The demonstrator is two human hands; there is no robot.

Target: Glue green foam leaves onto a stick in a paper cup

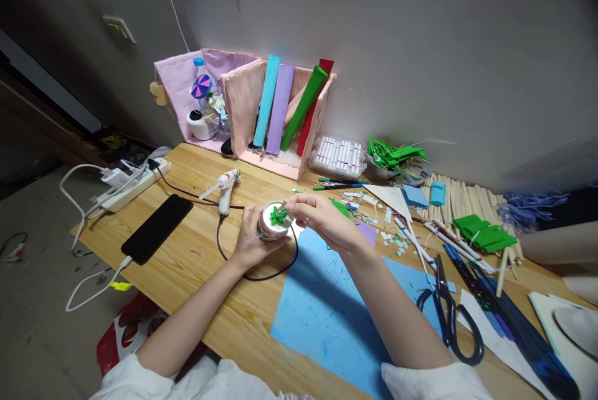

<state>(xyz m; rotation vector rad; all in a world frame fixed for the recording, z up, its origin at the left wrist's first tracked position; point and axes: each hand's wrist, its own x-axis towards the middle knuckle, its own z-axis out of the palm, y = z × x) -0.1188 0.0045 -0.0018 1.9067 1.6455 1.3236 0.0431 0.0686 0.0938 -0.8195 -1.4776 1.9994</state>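
In the head view, my left hand (251, 237) is wrapped round a small round pot (270, 209) with a white top. A green leafy rosette (279, 216), like a small paper succulent, sits in the middle of that top. Over the pot's right side, my right hand (317, 216) is closed in a pinch, its fingertips beside the rosette. Something small and thin shows at those fingertips, too small to name. Behind the pot, to the left, a white glue gun (227, 191) stands on the table with its black cord looping round my left hand.
A phone (156, 228) and a power strip (135, 187) lie at left. A blue sheet (327, 319) lies under my right forearm, with black scissors (447, 319) beside it. Paper scraps, a marker case (337, 156) and wooden sticks (455, 197) line the back.
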